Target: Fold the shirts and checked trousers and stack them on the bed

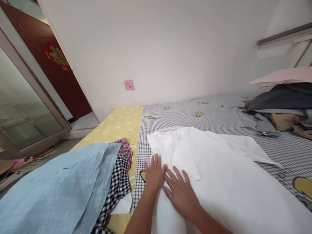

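Taking the clock from the middle of the view, a glass-paned door [26, 104] stands at nine o'clock, and near ten is a dark red door [70, 87] bearing a red and gold ornament [58, 56]. Some items [21, 164] lie on the floor between eight and nine, too small and cut off to name fairly. At eight o'clock a light blue sheet [60, 182] covers the near edge of the yellow bedding [107, 125]. A black-and-white checked cloth [119, 180] and a pink floral cloth [126, 148] peep out from its right side. Up between ten and eleven, a pink note [129, 85] is stuck to the wall [170, 48] (it carries some handwriting).

At six o'clock the left hand [154, 172] lies palm down on the edge of the white garment [226, 175], fingers extended, gripping nothing. Just beside it, toward five, the right hand [181, 193] rests flat on the same cloth, fingers spread, likewise holding nothing. The garment stretches from six round to four on the grey checked bedding [182, 113]. At three o'clock sits a clothes pile [287, 96], pink on top; a grey rail [282, 35] runs at two.
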